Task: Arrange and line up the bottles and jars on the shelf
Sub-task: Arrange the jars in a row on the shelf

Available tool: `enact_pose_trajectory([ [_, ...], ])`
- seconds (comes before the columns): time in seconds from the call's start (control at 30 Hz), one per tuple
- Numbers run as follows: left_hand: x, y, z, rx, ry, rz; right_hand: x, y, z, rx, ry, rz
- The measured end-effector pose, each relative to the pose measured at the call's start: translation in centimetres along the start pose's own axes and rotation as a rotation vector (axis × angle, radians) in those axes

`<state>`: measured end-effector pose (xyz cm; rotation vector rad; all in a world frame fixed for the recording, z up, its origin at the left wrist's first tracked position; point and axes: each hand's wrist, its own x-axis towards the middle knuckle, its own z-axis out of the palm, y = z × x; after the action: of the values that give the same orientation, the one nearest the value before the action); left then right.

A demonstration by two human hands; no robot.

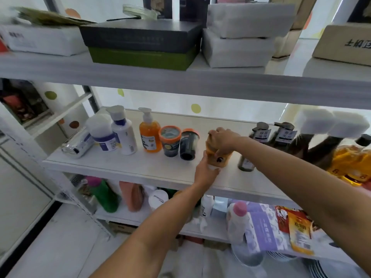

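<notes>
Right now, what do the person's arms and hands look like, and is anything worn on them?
The left forearm and right forearm are bare as far as the frame shows, no sleeves. The left hand and right hand wear no gloves. No watch, bracelet or ring is visible, though the picture is a little soft for small items.

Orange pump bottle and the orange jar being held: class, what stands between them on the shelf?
Head view: two jars, a teal-topped jar and, right of it, a dark jar.
</notes>
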<state>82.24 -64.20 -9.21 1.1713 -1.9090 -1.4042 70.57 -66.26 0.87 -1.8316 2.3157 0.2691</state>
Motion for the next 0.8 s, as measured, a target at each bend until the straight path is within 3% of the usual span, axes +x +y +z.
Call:
enact_pose_trajectory([
  [0.23,-0.3,0.5,0.9,-0.034,0.006,0.062,-0.8,1.2,-0.1,-0.004,-0.054,0.077],
  [0.3,-0.3,0.2,0.3,-0.085,0.095,-0.036,-0.6,0.7,-0.5,0.001,-0.025,0.049],
  [0.43,0.2,-1.0,-2.3,-0.364,0.324,-0.407,1.1,-1.9,-1.2,0.125,0.055,-0.009],
  [0.53,0.5,-1.6,-4.9,-0.361,0.48,-0.425,3.0,-4.3,-1.3,0.191,0.048,-0.023],
  [0.8,2.3,-2.3,-8.0,-0.357,0.367,-0.418,6.0,-7.4,0.0,0.249,0.003,-0.004],
])
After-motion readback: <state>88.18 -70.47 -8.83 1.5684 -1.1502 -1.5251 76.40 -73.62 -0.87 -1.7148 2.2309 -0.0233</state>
